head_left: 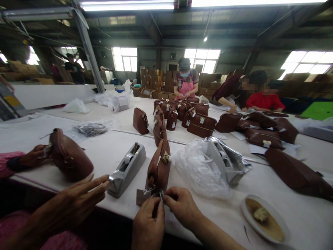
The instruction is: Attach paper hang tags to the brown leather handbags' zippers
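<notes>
A brown leather handbag [159, 170] stands on the white table in front of me, its narrow end facing me and a gold clasp on its side. At that near end my left hand [149, 222] is closed in a pinch. My right hand [183, 206] also pinches there, fingertips almost touching the left ones. Between them shows a thin pale strip [161, 195], too small to name surely. A dark hang tag [142, 197] on white string lies beside my left fingers.
A grey tape dispenser [127, 170] sits left of the bag; another dispenser [229, 163], plastic wrap [200, 166] and a dish [265, 218] lie right. A co-worker's hand [75, 199] reaches in beside another brown bag [69, 156]. More bags [201, 123] stand farther back, near other people.
</notes>
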Available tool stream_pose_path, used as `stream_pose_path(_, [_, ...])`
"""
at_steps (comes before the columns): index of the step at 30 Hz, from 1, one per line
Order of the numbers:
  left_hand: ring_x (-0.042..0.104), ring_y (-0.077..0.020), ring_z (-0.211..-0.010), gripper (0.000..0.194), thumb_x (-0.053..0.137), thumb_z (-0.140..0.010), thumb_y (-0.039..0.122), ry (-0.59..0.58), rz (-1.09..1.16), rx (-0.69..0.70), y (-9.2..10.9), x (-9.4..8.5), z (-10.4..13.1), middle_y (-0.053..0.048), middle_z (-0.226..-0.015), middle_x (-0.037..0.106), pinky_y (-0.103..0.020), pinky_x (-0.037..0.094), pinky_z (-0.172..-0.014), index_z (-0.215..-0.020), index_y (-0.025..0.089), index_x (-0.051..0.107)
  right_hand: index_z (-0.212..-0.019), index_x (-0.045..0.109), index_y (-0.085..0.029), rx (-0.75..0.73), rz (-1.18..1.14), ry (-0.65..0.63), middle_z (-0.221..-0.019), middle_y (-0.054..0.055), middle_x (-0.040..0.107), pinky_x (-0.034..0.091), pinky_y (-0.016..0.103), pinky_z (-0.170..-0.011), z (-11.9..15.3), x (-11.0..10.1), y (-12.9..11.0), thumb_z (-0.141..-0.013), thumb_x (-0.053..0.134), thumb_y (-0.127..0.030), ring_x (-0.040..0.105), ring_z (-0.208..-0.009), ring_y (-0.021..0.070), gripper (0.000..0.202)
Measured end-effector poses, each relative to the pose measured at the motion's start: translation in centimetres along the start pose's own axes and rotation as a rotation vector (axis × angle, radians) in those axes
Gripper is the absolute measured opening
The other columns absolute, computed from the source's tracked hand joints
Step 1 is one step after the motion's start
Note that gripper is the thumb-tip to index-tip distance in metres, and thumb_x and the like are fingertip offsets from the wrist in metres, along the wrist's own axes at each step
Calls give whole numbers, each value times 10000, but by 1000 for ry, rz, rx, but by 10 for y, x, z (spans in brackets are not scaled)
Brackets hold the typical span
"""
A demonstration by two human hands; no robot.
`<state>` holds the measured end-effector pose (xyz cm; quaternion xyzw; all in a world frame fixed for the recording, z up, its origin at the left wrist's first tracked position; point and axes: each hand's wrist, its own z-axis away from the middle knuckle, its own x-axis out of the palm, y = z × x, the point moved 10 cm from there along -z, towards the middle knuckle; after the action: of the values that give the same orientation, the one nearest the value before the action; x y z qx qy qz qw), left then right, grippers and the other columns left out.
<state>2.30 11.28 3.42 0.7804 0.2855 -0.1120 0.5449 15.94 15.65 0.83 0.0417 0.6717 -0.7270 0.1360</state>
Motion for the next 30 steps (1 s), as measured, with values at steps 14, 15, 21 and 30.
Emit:
stream_pose_path(14, [679,-177,-777,183,517,-909,116,77,-329,502,41,-2,19,-68,-854,692,-265,541,-715,-1037,163,639,-639,659,-142,31,2,-71,-527,10,592,394,214,-459,-2,4,-7,-805,585,-326,559,-478,133,258])
stream_pose_path(15, [680,-183,-781,195,517,-903,101,73,-349,530,41,0,21,-80,-863,694,-269,542,-706,-1044,154,640,-632,654,-144,19,22,-69,-534,11,596,394,211,-463,-2,4,-8,-803,588,-320,564,-488,133,255])
stream_pose_path(21, [686,-196,-801,257,544,-883,114,29,-218,513,34,-4,24,-97,-890,709,-268,561,-718,-1094,177,676,-586,610,-158,-46,189,-83,-534,-6,581,349,197,-462,-5,6,-14,-799,532,-213,546,-494,115,233])
stream_pose_path(30, [678,-264,-885,506,691,-745,572,-189,721,-825,-54,38,34,-143,-1009,700,-339,578,-682,-1005,138,717,-624,631,-149,-17,70,-37,-565,-2,586,368,212,-505,-2,6,-10,-776,540,-219,515,-526,115,190])
